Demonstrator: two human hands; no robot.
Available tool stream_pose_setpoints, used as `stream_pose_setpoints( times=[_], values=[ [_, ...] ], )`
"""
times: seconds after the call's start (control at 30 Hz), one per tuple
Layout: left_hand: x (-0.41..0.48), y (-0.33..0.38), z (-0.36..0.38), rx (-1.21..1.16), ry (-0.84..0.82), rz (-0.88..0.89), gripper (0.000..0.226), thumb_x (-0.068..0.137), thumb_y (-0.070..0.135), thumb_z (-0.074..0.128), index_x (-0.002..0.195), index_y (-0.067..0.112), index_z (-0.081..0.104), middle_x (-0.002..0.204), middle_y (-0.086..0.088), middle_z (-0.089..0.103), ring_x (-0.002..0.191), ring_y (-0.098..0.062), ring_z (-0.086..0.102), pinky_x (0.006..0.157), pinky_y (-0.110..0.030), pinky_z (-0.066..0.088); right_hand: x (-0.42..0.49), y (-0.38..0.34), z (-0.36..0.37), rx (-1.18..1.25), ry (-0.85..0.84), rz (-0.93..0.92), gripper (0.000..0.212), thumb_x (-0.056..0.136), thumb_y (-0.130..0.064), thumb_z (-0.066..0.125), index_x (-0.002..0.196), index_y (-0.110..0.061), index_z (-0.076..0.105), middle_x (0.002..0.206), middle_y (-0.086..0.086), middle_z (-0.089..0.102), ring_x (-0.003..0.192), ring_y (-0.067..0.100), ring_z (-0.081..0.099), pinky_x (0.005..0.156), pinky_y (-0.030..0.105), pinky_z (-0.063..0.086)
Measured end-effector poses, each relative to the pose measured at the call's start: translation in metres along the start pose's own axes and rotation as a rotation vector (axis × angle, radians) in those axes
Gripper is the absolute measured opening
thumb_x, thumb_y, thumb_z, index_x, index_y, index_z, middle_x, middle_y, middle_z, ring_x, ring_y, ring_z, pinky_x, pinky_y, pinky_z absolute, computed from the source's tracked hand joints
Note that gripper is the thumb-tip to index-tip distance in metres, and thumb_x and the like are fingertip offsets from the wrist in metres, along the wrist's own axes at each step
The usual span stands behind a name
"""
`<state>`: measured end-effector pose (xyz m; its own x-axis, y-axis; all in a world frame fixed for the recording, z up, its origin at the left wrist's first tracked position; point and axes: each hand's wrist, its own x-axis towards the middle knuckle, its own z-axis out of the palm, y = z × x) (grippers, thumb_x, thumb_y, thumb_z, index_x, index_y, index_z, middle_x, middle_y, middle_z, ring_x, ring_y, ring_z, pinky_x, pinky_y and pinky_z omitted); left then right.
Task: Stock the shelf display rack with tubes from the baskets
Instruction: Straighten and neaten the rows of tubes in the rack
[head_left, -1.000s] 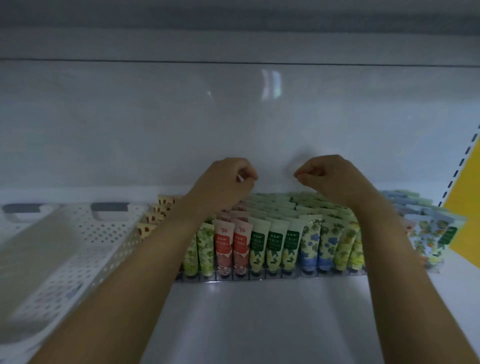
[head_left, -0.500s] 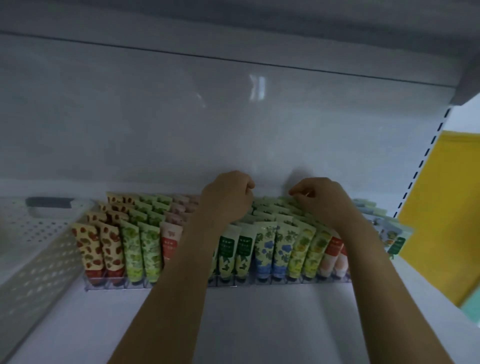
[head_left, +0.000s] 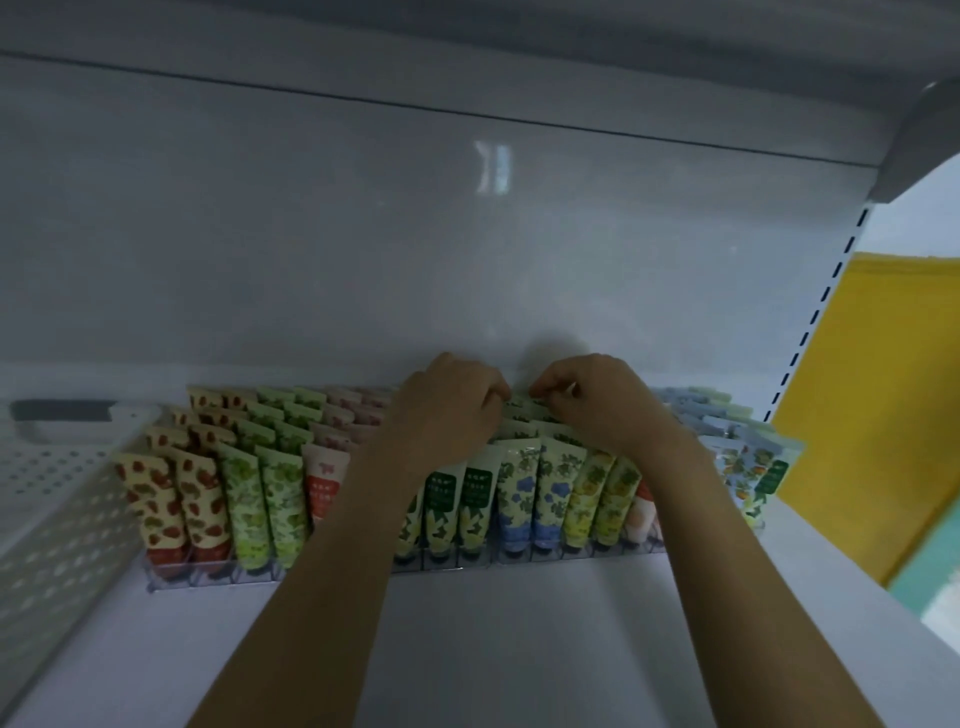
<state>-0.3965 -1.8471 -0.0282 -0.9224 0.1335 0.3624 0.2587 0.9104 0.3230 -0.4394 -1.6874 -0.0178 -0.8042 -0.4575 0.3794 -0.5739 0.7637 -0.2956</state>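
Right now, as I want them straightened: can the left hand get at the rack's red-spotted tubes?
Likely yes: the left hand is over the same rack, and the red-spotted tubes stand uncovered.

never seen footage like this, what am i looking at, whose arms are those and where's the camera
No machine: a person wears a camera on the head, looking forward and down, so the bare arms are theirs. The left hand and right hand reach to the back of a display rack on a white shelf, fingers curled at the tops of the rear green tubes; whether they grip one is unclear. Rows of patterned tubes fill the rack. A white perforated basket stands left of it.
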Motion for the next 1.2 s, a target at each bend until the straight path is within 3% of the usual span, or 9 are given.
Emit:
stream_pose_setpoints(
  times=[0.17, 0.3, 0.47, 0.73, 0.93, 1.2],
  values=[
    [-0.001, 0.002, 0.000, 0.017, -0.037, 0.015, 0.032, 0.095, 0.017, 0.036, 0.109, 0.015, 0.064, 0.113, -0.005, 0.062, 0.109, -0.022, 0.044, 0.091, -0.040, 0.041, -0.001, -0.001, 0.003, -0.001, 0.000, 0.015, 0.028, 0.087, -0.005, 0.050, 0.104, -0.015, 0.070, 0.107, 0.002, 0.069, 0.095, 0.015, 0.060, 0.079, 0.016, 0.037],
    [-0.006, 0.006, -0.009, -0.056, 0.039, 0.060, 0.024, 0.091, 0.014, 0.046, 0.103, 0.017, 0.067, 0.105, -0.003, 0.063, 0.107, -0.019, 0.044, 0.087, -0.035, 0.042, -0.004, -0.007, -0.011, 0.102, -0.020, -0.016, 0.019, 0.086, -0.010, 0.058, 0.097, -0.017, 0.071, 0.096, -0.003, 0.067, 0.069, -0.004, 0.050, 0.061, 0.002, 0.036],
    [-0.008, 0.000, -0.014, -0.041, -0.015, 0.051, 0.018, 0.086, 0.013, 0.052, 0.094, 0.012, 0.069, 0.096, -0.004, 0.065, 0.098, -0.021, 0.052, 0.083, -0.041, 0.048, -0.015, -0.023, -0.028, 0.140, -0.262, -0.058, 0.010, 0.082, -0.017, 0.066, 0.088, -0.023, 0.072, 0.072, -0.025, 0.056, 0.059, -0.014, 0.052, 0.059, -0.004, 0.037],
    [-0.013, 0.000, -0.020, -0.046, -0.109, 0.071, 0.011, 0.084, 0.018, 0.061, 0.089, 0.014, 0.070, 0.094, -0.001, 0.068, 0.088, -0.014, 0.058, 0.080, -0.030, 0.048, -0.013, -0.032, -0.015, 0.075, -0.301, -0.060, 0.014, 0.081, -0.015, 0.067, 0.092, -0.020, 0.074, 0.077, -0.014, 0.060, 0.064, -0.009, 0.050, 0.058, -0.002, 0.039],
    [-0.013, -0.002, -0.018, -0.043, -0.132, 0.061, 0.013, 0.085, 0.020, 0.060, 0.087, 0.012, 0.071, 0.091, -0.001, 0.070, 0.082, -0.015, 0.062, 0.079, -0.035, 0.051, -0.015, -0.032, -0.017, 0.054, -0.296, -0.063, 0.012, 0.081, -0.012, 0.065, 0.084, -0.023, 0.070, 0.068, -0.024, 0.053, 0.060, -0.009, 0.049, 0.055, -0.001, 0.037],
    [-0.014, -0.002, -0.019, -0.050, -0.144, 0.039, 0.014, 0.086, 0.021, 0.060, 0.091, 0.011, 0.070, 0.094, -0.002, 0.068, 0.085, -0.016, 0.061, 0.072, -0.025, 0.045, -0.018, -0.032, -0.022, 0.064, -0.348, -0.030, 0.014, 0.082, -0.014, 0.066, 0.078, -0.027, 0.062, 0.068, -0.021, 0.053, 0.061, -0.007, 0.049, 0.055, 0.004, 0.037]
  ],
)
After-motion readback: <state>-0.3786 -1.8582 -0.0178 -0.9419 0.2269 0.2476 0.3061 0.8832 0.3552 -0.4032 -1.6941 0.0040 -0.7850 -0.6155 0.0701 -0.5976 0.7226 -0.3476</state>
